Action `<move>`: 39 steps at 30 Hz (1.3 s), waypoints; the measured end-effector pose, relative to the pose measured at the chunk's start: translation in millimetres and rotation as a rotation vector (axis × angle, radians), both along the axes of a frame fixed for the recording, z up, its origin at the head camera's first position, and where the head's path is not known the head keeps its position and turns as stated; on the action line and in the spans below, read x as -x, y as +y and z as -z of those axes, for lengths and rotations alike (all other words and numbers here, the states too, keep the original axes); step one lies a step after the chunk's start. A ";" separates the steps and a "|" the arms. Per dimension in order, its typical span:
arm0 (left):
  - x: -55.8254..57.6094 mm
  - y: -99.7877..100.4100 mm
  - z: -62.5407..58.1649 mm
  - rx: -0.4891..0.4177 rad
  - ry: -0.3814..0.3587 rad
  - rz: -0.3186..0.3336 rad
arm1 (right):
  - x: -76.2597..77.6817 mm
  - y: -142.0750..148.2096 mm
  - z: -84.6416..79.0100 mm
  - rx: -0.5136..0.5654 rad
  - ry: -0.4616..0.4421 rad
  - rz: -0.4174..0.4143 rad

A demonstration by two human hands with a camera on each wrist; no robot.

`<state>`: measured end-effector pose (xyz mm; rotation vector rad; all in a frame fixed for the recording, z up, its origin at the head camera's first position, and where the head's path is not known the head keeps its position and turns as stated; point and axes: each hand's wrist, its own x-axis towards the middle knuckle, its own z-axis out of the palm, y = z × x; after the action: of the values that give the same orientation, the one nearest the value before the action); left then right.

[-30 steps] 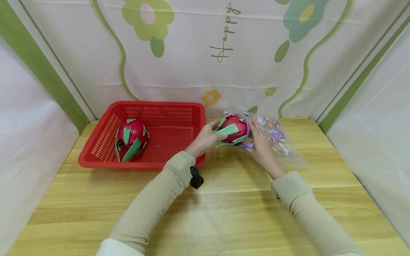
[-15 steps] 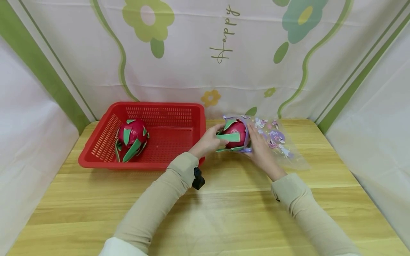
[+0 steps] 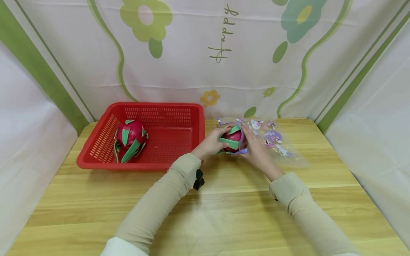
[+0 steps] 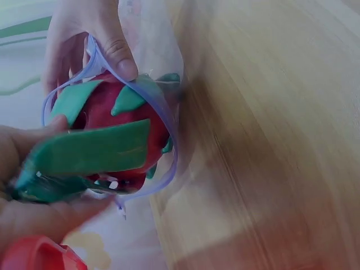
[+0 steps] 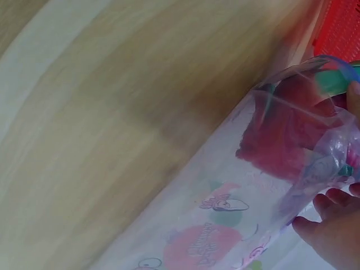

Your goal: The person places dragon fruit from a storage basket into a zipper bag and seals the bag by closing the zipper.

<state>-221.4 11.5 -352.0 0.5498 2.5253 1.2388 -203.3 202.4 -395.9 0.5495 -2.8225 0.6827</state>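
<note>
A red dragon fruit (image 3: 235, 136) with green leaf-like scales sits partly inside the mouth of a clear plastic bag (image 3: 282, 154). The bag has purple edging and printed cartoon figures. My left hand (image 3: 210, 143) holds the dragon fruit at its leafy end, which sticks out of the mouth. On the other side, my right hand (image 3: 258, 154) grips the bag's purple rim, its thumb (image 4: 120, 56) lying over that rim in the left wrist view. Through the plastic, the right wrist view shows the rounded end of the fruit (image 5: 281, 126) inside the bag.
A red plastic basket (image 3: 141, 165) stands on the left of the wooden table (image 3: 224, 213), close beside my left hand. Inside it lies a second dragon fruit (image 3: 131, 135). Behind the table hangs a white flower-printed curtain (image 3: 179, 64).
The dragon fruit has gone deeper into the bag, and the bag's mouth has come left around it. Both hands have shifted slightly closer together. The fruit in the basket stays put.
</note>
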 end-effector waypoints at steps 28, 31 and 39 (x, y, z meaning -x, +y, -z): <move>-2.8 17.9 4.4 -0.109 -0.218 -0.329 | 12.8 10.9 9.7 0.043 -0.054 0.026; -3.0 18.1 4.7 -0.109 -0.233 -0.351 | 10.9 9.6 7.4 0.016 -0.074 0.028; -4.2 16.7 5.2 -0.137 -0.235 -0.372 | 7.6 2.8 -1.0 -0.004 -0.127 0.102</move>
<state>-217.2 28.2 -357.2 -0.0479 2.4208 1.5098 -211.0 205.2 -394.9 0.3717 -2.9459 0.7167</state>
